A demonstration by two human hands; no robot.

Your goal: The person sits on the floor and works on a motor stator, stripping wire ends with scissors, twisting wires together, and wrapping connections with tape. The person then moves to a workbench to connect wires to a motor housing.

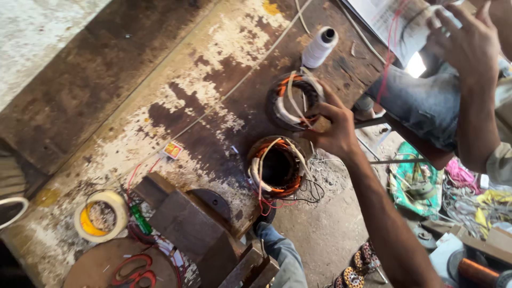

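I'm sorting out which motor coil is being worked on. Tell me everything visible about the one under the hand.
The upper motor coil is a dark metal ring wound with orange copper wire and laced with white tape or cord. It lies flat on the worn wooden bench, near the edge, just below a white thread spool. The left hand grips its right rim, fingers on the windings.

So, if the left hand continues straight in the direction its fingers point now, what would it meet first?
The left hand already touches the upper wound stator, fingers pointing up-left. Continuing that way, it would press into its copper coils and white tape first; beyond lies bare workbench, though depth is uncertain.
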